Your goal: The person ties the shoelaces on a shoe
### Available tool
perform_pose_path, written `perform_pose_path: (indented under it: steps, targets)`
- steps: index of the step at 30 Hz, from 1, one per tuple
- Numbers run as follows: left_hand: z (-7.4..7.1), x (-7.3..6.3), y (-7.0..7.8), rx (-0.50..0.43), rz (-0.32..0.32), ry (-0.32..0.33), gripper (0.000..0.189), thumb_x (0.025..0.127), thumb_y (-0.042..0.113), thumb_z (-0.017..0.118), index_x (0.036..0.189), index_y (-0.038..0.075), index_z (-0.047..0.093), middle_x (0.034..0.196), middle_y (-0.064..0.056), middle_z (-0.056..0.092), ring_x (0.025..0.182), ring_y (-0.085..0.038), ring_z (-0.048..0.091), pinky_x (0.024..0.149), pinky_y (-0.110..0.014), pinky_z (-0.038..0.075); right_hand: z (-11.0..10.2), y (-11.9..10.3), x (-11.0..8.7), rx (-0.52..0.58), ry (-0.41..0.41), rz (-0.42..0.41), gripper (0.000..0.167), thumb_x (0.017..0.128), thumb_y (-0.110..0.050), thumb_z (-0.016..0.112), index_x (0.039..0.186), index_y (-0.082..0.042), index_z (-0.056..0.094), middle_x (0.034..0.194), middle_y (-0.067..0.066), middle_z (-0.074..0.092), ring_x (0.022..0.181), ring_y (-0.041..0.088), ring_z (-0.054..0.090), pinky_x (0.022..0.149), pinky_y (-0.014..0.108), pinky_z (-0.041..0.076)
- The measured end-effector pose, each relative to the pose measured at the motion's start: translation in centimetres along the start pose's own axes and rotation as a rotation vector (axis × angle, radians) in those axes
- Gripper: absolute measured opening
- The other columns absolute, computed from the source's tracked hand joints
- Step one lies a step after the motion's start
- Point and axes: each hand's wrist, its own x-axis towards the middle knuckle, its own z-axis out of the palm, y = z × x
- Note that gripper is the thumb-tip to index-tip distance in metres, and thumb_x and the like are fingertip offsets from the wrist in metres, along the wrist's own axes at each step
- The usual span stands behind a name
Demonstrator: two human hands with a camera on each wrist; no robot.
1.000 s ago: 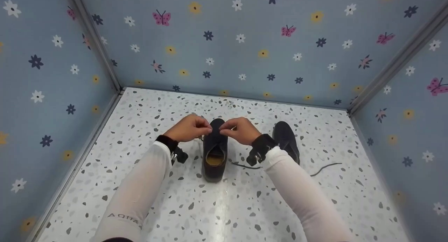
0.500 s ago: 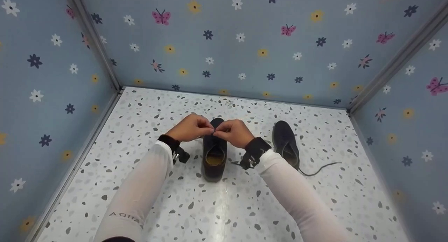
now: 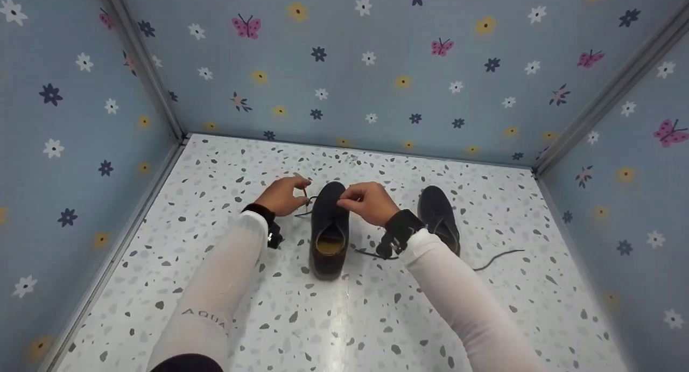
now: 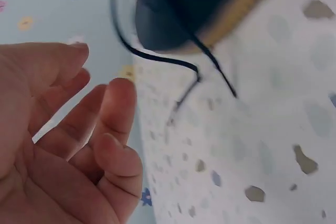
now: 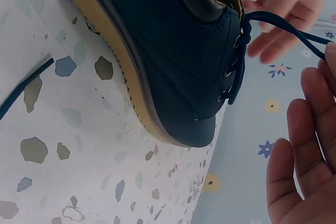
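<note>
A dark lace-up shoe [image 3: 326, 261] with a tan sole stands upright on the floor, its toe pointing away. My right hand [image 3: 371, 204] is above its front part, and thumb and finger pinch a loop of the dark shoelace [image 5: 273, 19] drawn out from the eyelets. Just left of the shoe is my left hand [image 3: 281, 196], its thumb and fingers spread apart. Lace ends [image 4: 163, 59] hang down beside the shoe in the left wrist view, apart from the left fingers.
A matching dark shoe [image 3: 437, 208] stands to the right, partly behind the right forearm. One loose lace [image 3: 500, 258] trails on the speckled floor [image 3: 301, 318] beside it, and another lies between the shoes. Flower-patterned panels [image 3: 355, 86] enclose the floor on three sides.
Both hands met over the shoe's front half a second ago. Since then the left has moved off to the left and spread its fingers, while the right has drawn slightly to the right.
</note>
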Motion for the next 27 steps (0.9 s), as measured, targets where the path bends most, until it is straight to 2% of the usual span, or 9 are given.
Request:
perform_pose_path:
  steps: [2,5,7,9,15,20,27]
  targets:
    - [0.6,0.4,-0.2,0.061,0.03,-0.013,0.042,0.103,0.019,0.065,0.143,0.008,0.062,0.145,-0.019,0.063,0.139,-0.038,0.057,0.115,-0.054,0.045,-0.1,0.0,0.0,0.005,0.011,0.0,0.009,0.096,-0.023,0.078,0.096,-0.016,0.082,0.092,0.003,0.08,0.079,0.008,0.067,0.077,0.027,0.056]
    - [1.2,0.6,-0.3,0.116,0.07,0.006,0.028,0.101,0.017,0.066,0.125,0.004,0.073,0.129,-0.018,0.072,0.125,-0.037,0.066,0.108,-0.051,0.051,-0.1,0.1,0.2,0.01,0.018,-0.008,0.009,0.097,-0.022,0.077,0.097,-0.014,0.082,0.093,0.004,0.079,0.079,0.009,0.067,0.077,0.027,0.055]
    - [1.4,0.7,-0.3,0.118,0.064,0.029,0.02,0.101,0.018,0.066,0.111,0.003,0.076,0.118,-0.015,0.076,0.114,-0.034,0.07,0.103,-0.049,0.053,-0.2,0.1,0.3,0.014,0.02,-0.012,0.01,0.097,-0.022,0.076,0.097,-0.014,0.082,0.093,0.005,0.079,0.079,0.01,0.067,0.076,0.027,0.055]
    - [1.3,0.5,-0.3,0.111,0.047,0.044,0.018,0.102,0.019,0.064,0.104,0.005,0.074,0.11,-0.014,0.076,0.105,-0.031,0.07,0.096,-0.048,0.054,-0.2,0.1,0.4,0.017,0.027,-0.008,0.009,0.097,-0.021,0.077,0.097,-0.014,0.082,0.093,0.005,0.08,0.079,0.009,0.067,0.076,0.027,0.055]
    - [0.5,-0.4,-0.1,0.002,-0.001,0.072,0.015,0.103,0.022,0.061,0.102,0.009,0.067,0.103,-0.009,0.074,0.088,-0.023,0.064,0.082,-0.04,0.049,-0.3,0.3,0.2,0.015,0.039,0.021,0.008,0.097,-0.02,0.076,0.095,-0.013,0.081,0.092,0.005,0.078,0.08,0.01,0.067,0.076,0.027,0.054]
    - [0.0,-1.5,0.0,-0.07,0.019,0.103,0.015,0.103,0.024,0.062,0.1,0.011,0.07,0.096,-0.006,0.072,0.081,-0.02,0.061,0.078,-0.037,0.048,-0.2,0.4,0.1,0.01,0.032,0.04,0.01,0.098,-0.021,0.073,0.094,-0.014,0.077,0.09,0.004,0.076,0.081,0.011,0.065,0.077,0.028,0.053]
    - [-0.3,-2.7,-0.2,-0.093,0.047,0.108,0.018,0.101,0.029,0.065,0.096,0.013,0.073,0.083,-0.002,0.072,0.07,-0.015,0.06,0.072,-0.033,0.048,-0.3,0.4,0.0,0.025,0.016,0.062,0.012,0.1,-0.023,0.071,0.093,-0.014,0.074,0.092,0.004,0.074,0.084,0.013,0.066,0.081,0.032,0.053]
